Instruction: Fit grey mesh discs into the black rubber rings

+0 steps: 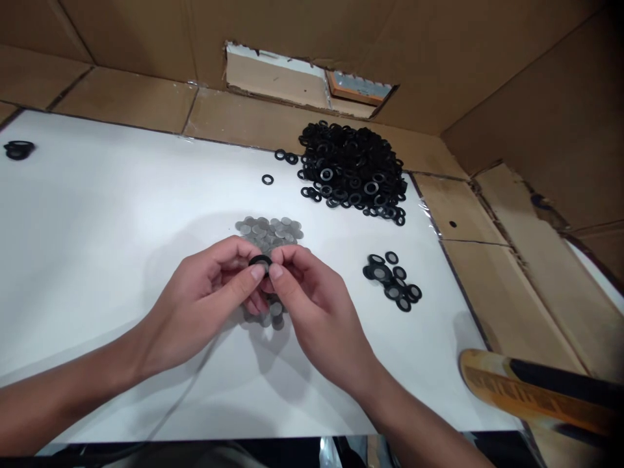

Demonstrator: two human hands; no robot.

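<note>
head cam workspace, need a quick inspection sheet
surface: white board set in cardboard
job's things: black ring washer held up; grey metal discs piled under the hands; heap of black washers; black rings with grey centres grouped at right
clutter: small black washer stack far left; blurred orange-and-black object lower right
grippers: left hand and right hand both pinch the ring
cables: thin dark cable across the board
surroundings: cardboard walls with a cut opening

A white board (97,260) carries a big heap of black rubber washers (351,169), with a lone washer (267,179) near it and a small stack (18,149) at the far left. Closer lie a pile of grey mesh discs (268,234) and a small scatter of black rings with grey centres (390,279).
</note>
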